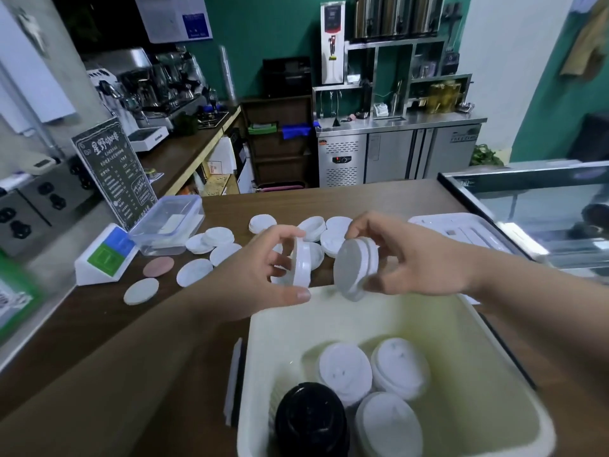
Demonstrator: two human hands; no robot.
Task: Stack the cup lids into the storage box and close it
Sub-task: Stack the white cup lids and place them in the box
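Brown counter [99,321]: left hand [260,275], right hand [418,258] pinch white lids [354,268], perhaps stacked.

A black menu board [113,173] stands at the left end of the counter [99,311]. Its heading, in pale chalk-style Chinese characters, appears to read "星野咖啡". The rows of menu lines beneath are too small to read.

A white poster [174,16] on the far wall carries a blue panel with white print, too blurred to read. The red and white water boiler [333,42] has a dark display whose figures cannot be read. The steel fridge [398,156] bears a brand strip at its upper right, illegible. A white stand [105,255] shows a blue and a green square, their markings unreadable.
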